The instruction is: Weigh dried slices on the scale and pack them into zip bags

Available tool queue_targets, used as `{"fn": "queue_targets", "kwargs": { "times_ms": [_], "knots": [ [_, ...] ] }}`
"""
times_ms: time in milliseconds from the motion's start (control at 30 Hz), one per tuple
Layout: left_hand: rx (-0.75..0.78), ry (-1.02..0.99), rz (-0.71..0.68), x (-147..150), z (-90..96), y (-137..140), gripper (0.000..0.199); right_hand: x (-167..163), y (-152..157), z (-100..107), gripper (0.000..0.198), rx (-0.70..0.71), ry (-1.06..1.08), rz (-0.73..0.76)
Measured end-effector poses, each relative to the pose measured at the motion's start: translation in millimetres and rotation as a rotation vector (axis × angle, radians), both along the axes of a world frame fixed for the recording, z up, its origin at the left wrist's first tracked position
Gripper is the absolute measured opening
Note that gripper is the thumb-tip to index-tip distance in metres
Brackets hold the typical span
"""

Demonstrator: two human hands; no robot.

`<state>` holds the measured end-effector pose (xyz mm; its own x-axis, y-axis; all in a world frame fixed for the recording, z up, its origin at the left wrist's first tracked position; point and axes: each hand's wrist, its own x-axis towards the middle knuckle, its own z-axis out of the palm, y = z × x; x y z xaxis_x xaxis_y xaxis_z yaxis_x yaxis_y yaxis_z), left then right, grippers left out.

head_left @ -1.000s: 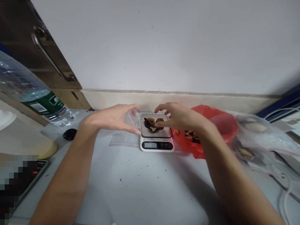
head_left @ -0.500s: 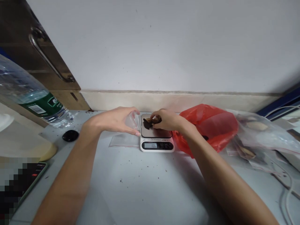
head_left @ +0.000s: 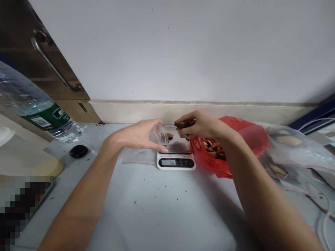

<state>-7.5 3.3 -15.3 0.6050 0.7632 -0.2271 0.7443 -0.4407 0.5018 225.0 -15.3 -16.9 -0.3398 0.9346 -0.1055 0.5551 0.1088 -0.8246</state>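
My left hand (head_left: 138, 134) is curled round a small clear zip bag (head_left: 158, 134), keeping its mouth spread toward the right. The bag overlaps the left side of a white kitchen scale (head_left: 176, 166), whose display reads 10.6. One brown dried piece (head_left: 170, 136) shows at the bag's mouth; whether it lies inside the bag or on the plate I cannot tell. Above the plate's right side, my right hand (head_left: 202, 125) pinches dark, curled dried pieces (head_left: 184, 124) that look like dried peel. More such pieces (head_left: 213, 148) lie in a red plastic bag (head_left: 251, 139) beside the scale.
Another flat zip bag (head_left: 138, 157) lies left of the scale. A water bottle (head_left: 49, 115), a black lid-like disc (head_left: 79, 151) and a translucent container (head_left: 23, 153) stand at left. Filled clear bags (head_left: 290, 139) and a white cable (head_left: 324, 212) are at right. A wall rises behind.
My right hand has lifted dried pieces off the scale plate and moved up and right. My left hand and the clear bag have shifted right, over the plate. The red bag's contents now show.
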Motion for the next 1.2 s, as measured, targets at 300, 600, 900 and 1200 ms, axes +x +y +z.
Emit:
{"fn": "queue_targets", "kwargs": {
  "times_ms": [300, 600, 900, 1200],
  "knots": [
    [-0.003, -0.270, 0.016, 6.5, 2.7, -2.8, 0.089, -19.0, -12.7, 14.8, 0.029, 0.073, 0.232, 0.022],
    [0.012, -0.203, 0.101, -3.9, 8.8, -0.3, 0.090, -11.3, -7.8, 11.3, 0.020, 0.248, -0.119, -0.227],
    [0.085, -0.093, 0.111, -3.6, 12.4, -2.7, 0.098, -10.6, -4.1, -10.0, 0.030, 0.176, -0.679, -0.136],
    [0.048, -0.004, 0.091, -3.1, 10.9, -4.3, 0.094, -16.4, -4.3, 1.8, 0.012, 0.227, -0.370, -0.147]
  ]
}}
